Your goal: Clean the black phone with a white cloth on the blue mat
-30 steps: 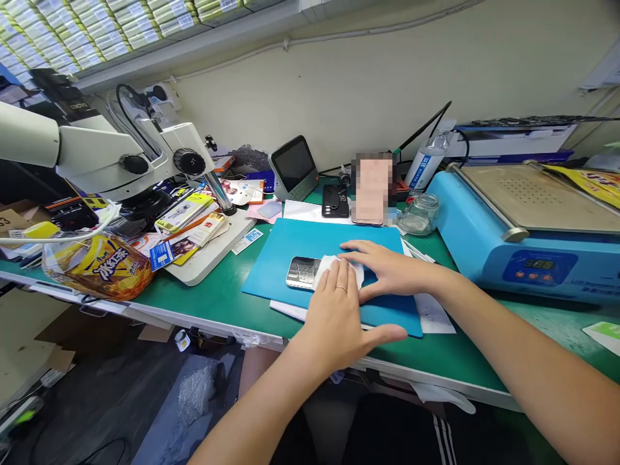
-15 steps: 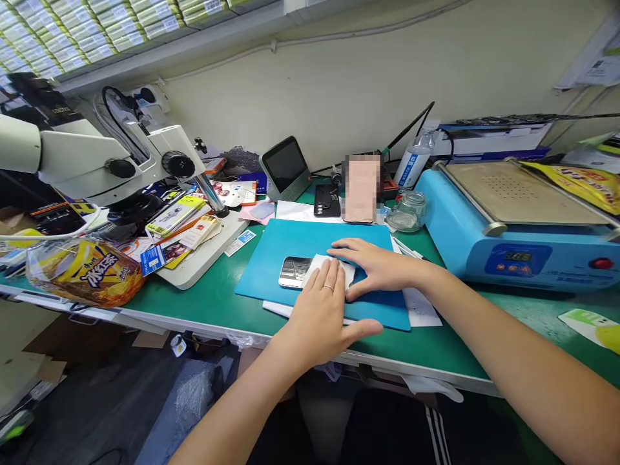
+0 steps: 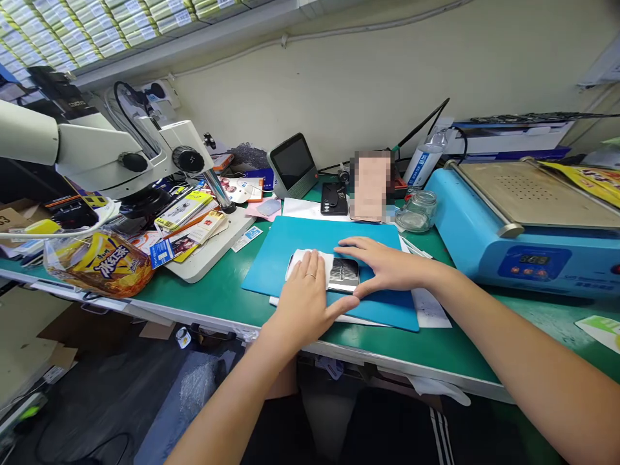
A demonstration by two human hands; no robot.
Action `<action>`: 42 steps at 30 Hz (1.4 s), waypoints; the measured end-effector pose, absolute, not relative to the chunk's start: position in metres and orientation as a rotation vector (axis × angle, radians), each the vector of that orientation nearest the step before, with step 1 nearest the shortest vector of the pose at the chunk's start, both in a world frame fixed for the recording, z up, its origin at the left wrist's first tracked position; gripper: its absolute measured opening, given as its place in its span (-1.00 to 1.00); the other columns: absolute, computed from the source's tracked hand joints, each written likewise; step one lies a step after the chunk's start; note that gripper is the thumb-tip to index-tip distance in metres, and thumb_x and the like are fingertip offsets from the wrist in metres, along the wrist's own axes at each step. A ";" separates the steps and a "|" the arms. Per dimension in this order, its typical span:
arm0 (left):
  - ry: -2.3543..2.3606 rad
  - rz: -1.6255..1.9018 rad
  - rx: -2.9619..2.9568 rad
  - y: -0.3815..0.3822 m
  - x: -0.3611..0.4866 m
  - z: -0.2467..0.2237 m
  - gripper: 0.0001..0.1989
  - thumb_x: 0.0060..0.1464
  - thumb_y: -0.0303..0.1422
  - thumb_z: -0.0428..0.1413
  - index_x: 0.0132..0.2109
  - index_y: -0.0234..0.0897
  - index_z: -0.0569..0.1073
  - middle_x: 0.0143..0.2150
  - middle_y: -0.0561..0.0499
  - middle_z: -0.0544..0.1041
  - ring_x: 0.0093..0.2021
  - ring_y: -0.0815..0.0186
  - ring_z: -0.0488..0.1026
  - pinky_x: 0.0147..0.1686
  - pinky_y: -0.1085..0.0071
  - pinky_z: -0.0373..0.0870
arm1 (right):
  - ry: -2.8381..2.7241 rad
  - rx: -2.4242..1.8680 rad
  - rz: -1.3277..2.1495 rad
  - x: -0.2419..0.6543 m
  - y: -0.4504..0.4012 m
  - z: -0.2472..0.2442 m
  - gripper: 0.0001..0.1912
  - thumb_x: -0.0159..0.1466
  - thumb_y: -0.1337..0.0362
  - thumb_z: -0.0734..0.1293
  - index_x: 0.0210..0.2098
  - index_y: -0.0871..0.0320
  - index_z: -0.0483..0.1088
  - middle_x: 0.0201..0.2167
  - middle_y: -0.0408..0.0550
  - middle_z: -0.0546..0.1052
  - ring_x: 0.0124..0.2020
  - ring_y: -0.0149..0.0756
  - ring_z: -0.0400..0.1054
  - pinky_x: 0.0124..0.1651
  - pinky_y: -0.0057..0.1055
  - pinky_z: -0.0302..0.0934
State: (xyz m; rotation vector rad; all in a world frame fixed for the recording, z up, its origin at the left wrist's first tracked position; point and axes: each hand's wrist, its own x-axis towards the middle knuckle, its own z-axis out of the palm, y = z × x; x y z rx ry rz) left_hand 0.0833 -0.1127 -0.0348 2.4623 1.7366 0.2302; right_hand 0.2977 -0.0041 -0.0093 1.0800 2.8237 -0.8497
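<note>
A smartphone (image 3: 344, 274) lies flat on a blue mat (image 3: 271, 255), its glossy dark surface facing up. My left hand (image 3: 306, 294) rests with fingers stretched out over a white wipe (image 3: 322, 260), pressing it on the left part of the phone. At the phone's right end is my right hand (image 3: 380, 265), thumb and fingers spread apart, the thumb touching or very near the edge. The wipe and my left fingers hide the phone's left part.
A microscope (image 3: 104, 158) and a bottle of amber drink (image 3: 109, 265) stand left. Behind the mat are a smart display (image 3: 293, 165), a black phone (image 3: 334, 199) and a glass jar (image 3: 417, 212). A blue heating machine (image 3: 484, 252) occupies the right.
My left hand and the wipe have slid left along the phone, uncovering its right part. My right hand stays by the right end. The view has shifted slightly.
</note>
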 end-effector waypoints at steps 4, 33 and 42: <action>1.588 0.287 2.514 -0.122 0.111 -0.032 0.11 0.23 0.34 -0.29 0.46 -0.65 0.05 0.52 -0.41 -0.07 0.54 -0.06 -0.16 0.47 0.02 -0.05 | 2.832 1.089 -0.861 0.297 -0.005 -0.009 0.13 0.06 -0.36 0.41 0.48 -0.05 0.04 0.51 0.11 0.03 0.47 0.35 -0.14 0.42 0.23 -0.10; 1.700 0.226 2.438 -0.117 0.060 -0.031 -0.02 0.35 0.23 -0.28 0.49 -0.60 0.00 0.54 -0.34 -0.09 0.54 -0.03 -0.19 0.46 0.03 -0.06 | 2.810 1.095 -0.810 0.296 -0.005 -0.006 0.15 0.05 -0.36 0.42 0.48 -0.05 0.04 0.52 0.11 0.01 0.48 0.35 -0.14 0.42 0.23 -0.07; 1.576 0.291 2.534 -0.138 0.102 -0.036 0.14 0.20 0.36 -0.30 0.47 -0.65 0.03 0.52 -0.40 -0.07 0.54 -0.04 -0.17 0.47 0.06 -0.07 | 2.807 1.116 -0.828 0.295 -0.006 -0.006 0.14 0.05 -0.34 0.43 0.47 -0.01 0.07 0.52 0.09 0.02 0.48 0.36 -0.14 0.44 0.19 -0.09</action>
